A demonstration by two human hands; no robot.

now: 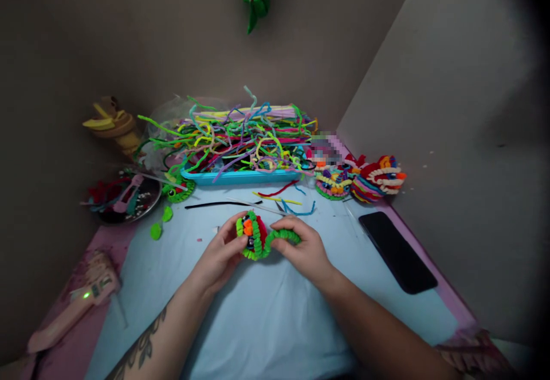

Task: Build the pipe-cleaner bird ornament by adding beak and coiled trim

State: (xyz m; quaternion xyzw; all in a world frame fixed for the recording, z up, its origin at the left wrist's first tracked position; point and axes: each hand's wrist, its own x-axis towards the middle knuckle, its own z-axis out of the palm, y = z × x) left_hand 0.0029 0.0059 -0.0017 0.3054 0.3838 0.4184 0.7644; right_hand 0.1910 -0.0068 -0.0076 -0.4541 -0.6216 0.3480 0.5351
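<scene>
Above the middle of the blue-covered table, my left hand grips a small pipe-cleaner figure by its left side. The figure is green with a red part, an orange piece on the front and dark round eyes. From its right side runs a coiled green pipe cleaner, pinched between the thumb and fingers of my right hand. Whether the coil is fastened to the figure I cannot tell. Just beyond my hands lie a black pipe cleaner and a few coloured offcuts.
A blue tray heaped with pipe cleaners stands at the back. Finished-looking pipe-cleaner figures sit right of it, above a black phone. On the left are a round dish, a green figure and a pink glue gun with a lit green light.
</scene>
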